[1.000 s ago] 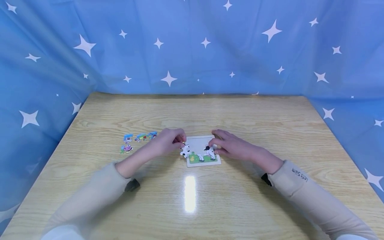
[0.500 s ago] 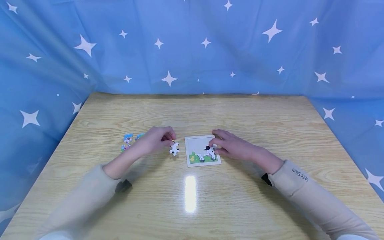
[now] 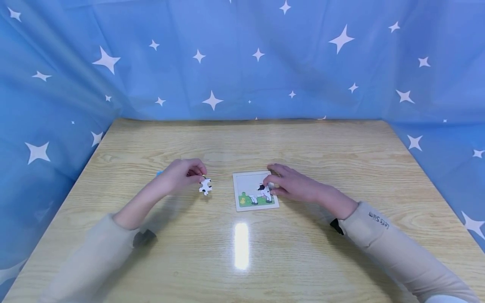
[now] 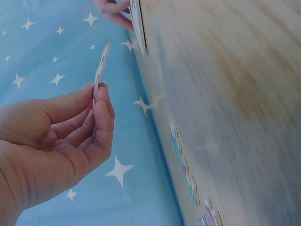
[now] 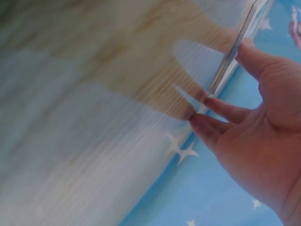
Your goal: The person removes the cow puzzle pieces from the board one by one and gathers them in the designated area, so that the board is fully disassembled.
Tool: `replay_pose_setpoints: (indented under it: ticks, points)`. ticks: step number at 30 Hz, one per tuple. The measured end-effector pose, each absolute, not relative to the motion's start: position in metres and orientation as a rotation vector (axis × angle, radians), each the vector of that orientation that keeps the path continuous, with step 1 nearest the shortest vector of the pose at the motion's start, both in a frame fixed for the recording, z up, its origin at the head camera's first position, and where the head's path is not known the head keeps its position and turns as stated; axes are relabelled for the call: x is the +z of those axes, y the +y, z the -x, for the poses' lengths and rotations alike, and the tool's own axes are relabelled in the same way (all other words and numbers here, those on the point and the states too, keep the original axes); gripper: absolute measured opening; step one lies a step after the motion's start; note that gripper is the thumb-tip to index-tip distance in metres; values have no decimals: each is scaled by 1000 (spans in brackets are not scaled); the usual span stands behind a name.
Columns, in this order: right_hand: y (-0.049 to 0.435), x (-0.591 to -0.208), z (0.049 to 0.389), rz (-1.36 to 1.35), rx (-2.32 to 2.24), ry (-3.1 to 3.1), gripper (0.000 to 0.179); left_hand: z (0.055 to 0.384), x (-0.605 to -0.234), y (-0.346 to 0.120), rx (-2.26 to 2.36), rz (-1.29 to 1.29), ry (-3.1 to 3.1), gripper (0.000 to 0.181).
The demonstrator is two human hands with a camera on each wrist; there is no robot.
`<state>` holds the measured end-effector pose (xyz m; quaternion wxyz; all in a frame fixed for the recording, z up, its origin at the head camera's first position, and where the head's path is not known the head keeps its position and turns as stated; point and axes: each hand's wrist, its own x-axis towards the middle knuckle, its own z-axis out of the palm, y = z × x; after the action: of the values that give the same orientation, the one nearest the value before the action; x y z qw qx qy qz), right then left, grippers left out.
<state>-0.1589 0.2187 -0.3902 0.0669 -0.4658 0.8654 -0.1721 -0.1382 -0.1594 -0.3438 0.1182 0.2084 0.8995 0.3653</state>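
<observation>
In the head view my left hand [image 3: 185,176] pinches a white jigsaw piece with black patches [image 3: 205,185] between thumb and fingers, held above the table. Edge-on, the same jigsaw piece [image 4: 101,66] shows upright in the left wrist view. To its right lies a puzzle board [image 3: 242,209] with a pale frame. Its lower part is filled with pieces showing a cow, grass and a yellow chick; the upper left part is bare. My right hand [image 3: 293,183] rests at the board's right side, thumb on the board and fingertips [image 5: 195,121] down on the table.
Loose colourful jigsaw pieces [image 4: 186,165] lie on the wooden table [image 3: 322,261] under the left arm; the head view shows only a blue bit of one [image 3: 159,173]. A blue curtain with white stars [image 3: 242,59] hangs behind the table.
My left hand has moved left, away from the board, carrying the black-and-white jigsaw piece. Its forearm now covers most of the loose pieces. The right hand stays put.
</observation>
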Motion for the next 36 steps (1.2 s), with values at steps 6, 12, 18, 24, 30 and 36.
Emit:
replay_pose_setpoints:
  ticks: [6,12,18,24,30,36]
  points:
    - [218,-391,160,1395,-520,2603,21,139,-345,-170,1063,-588,2649,6]
    - [219,-391,160,1401,-526,2604,22,140,-345,-180,1055,-532,2653,6]
    - [219,-391,160,1413,-531,2603,22,139,-345,-188,1057,-522,2647,5]
    - [218,-391,159,1406,-522,2602,21,139,-347,-199,1051,-507,2635,6]
    - [218,-391,160,1421,-528,2606,20,139,-349,-207,1015,-493,2644,7]
    - [218,-390,158,1419,-530,2607,20,141,-350,-214,983,-460,2639,8]
